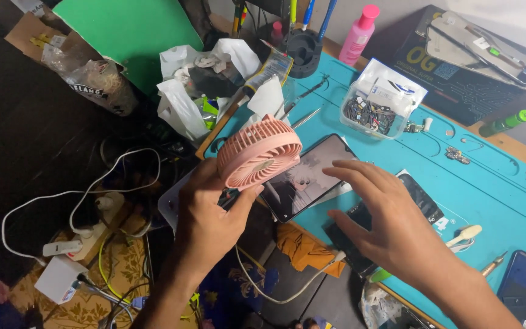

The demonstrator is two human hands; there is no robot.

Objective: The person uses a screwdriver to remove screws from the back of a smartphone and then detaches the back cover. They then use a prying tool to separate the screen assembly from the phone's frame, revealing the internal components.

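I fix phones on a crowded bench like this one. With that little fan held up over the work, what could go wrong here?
The left hand holds the pink fan right above the lit phone; if the grip slips, it may hit the screen. The right hand hovers over a dark phone at the blue mat's edge, so a nudge could push it off. Moving air might scatter the small parts lying loose on the mat.

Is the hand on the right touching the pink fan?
Apart. The head view shows the right hand open over the phones, with the lit phone screen visible between it and the pink fan, which the left hand holds.
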